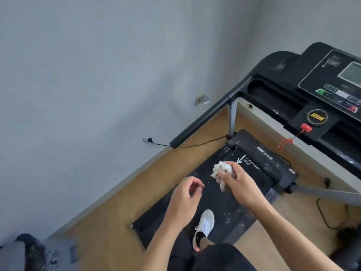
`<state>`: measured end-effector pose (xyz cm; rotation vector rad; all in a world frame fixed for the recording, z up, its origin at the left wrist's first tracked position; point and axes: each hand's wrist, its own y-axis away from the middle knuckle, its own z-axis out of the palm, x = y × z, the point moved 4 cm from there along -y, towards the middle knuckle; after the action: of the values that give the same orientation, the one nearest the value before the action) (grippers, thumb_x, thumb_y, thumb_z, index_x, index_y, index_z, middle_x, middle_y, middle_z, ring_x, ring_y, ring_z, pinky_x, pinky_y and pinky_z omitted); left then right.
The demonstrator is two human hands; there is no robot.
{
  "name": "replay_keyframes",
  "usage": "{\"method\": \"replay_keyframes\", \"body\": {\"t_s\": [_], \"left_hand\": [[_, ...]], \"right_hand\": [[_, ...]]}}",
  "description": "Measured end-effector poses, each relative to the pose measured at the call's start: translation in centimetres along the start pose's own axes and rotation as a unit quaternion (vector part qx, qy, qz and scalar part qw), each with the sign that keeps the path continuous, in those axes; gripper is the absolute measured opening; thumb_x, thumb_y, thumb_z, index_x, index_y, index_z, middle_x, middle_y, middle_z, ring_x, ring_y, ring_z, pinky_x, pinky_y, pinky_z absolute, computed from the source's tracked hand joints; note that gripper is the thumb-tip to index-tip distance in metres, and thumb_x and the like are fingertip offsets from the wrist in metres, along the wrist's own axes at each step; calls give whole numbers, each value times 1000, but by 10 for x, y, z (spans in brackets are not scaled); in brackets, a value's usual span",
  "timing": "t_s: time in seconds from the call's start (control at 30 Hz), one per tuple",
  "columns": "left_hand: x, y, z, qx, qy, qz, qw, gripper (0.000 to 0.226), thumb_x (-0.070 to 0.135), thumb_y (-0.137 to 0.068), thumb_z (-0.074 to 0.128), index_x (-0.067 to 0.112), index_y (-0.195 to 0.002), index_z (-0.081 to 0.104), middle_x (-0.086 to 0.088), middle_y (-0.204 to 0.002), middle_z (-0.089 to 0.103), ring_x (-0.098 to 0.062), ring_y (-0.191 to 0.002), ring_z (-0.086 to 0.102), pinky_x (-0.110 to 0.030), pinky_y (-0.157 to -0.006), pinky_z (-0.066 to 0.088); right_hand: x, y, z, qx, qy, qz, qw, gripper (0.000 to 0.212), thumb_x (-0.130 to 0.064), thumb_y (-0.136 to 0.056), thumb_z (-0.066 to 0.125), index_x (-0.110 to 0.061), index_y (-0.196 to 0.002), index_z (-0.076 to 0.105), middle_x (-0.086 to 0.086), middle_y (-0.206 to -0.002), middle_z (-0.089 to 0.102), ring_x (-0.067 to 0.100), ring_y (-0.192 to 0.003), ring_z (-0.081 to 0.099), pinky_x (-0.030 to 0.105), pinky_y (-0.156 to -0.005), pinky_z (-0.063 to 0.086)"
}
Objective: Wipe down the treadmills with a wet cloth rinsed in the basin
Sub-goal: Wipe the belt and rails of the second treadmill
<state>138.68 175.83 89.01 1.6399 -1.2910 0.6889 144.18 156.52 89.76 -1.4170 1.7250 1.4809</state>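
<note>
A black treadmill stands below me, its belt [218, 200] speckled with white dust and its console [330, 89] up at the right. My right hand [237, 181] grips a crumpled white cloth [221, 172] in the air above the belt's front end. My left hand [185, 194] hovers just to the left of it, fingers curled and apart, holding nothing. My white shoe [204, 225] rests on the belt. No basin is in view.
A grey wall runs along the left with a socket [148, 140] and a black power cable [195, 145] leading to the treadmill. The left handrail [203, 122] juts toward the wall. A red safety clip [304, 127] hangs from the console. More cable lies on the wooden floor [324, 218] at right.
</note>
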Motion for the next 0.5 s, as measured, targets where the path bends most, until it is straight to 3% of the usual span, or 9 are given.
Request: {"method": "replay_keyframes", "body": {"t_s": [0.07, 0.17, 0.27, 0.37, 0.5], "left_hand": [[35, -36, -17, -20, 42, 34, 998, 4, 37, -103, 61, 35, -105, 64, 13, -97, 68, -7, -92, 66, -26, -82, 55], [77, -84, -29, -99, 60, 78, 990, 27, 53, -96, 66, 37, -116, 60, 13, -105, 70, -9, -100, 69, -29, -87, 58], [109, -126, -32, -141, 35, 124, 982, 26, 49, -97, 69, 30, -113, 62, 9, -102, 69, -10, -96, 68, -29, -85, 57], [144, -158, -33, -235, 17, 189, 953, 23, 49, -99, 66, 29, -110, 63, 6, -101, 69, -15, -95, 69, -33, -84, 58], [180, -178, -32, -327, 39, 204, 922, 24, 45, -95, 67, 22, -100, 65, 5, -99, 71, -19, -91, 70, -36, -82, 60]], "right_hand": [[-30, -14, -3, 12, -26, -16, 999, 19, -48, -108, 52, -49, -125, 59, -15, -101, 75, 7, -92, 71, 30, -85, 52], [-63, -19, -7, 41, -120, -27, 992, 27, -45, -110, 45, -47, -133, 60, -13, -113, 76, 6, -104, 71, 35, -100, 53], [-86, -20, -14, 90, -182, -29, 979, 32, -40, -112, 42, -41, -132, 66, -3, -117, 77, 15, -109, 72, 40, -103, 54], [-103, -12, -27, 192, -217, -24, 957, 36, -34, -112, 39, -30, -137, 66, -1, -119, 78, 16, -117, 71, 32, -104, 53], [-105, 10, -40, 355, -209, -18, 911, 34, -36, -108, 44, -26, -100, 76, 2, -90, 78, 16, -88, 72, 30, -84, 55]]}}
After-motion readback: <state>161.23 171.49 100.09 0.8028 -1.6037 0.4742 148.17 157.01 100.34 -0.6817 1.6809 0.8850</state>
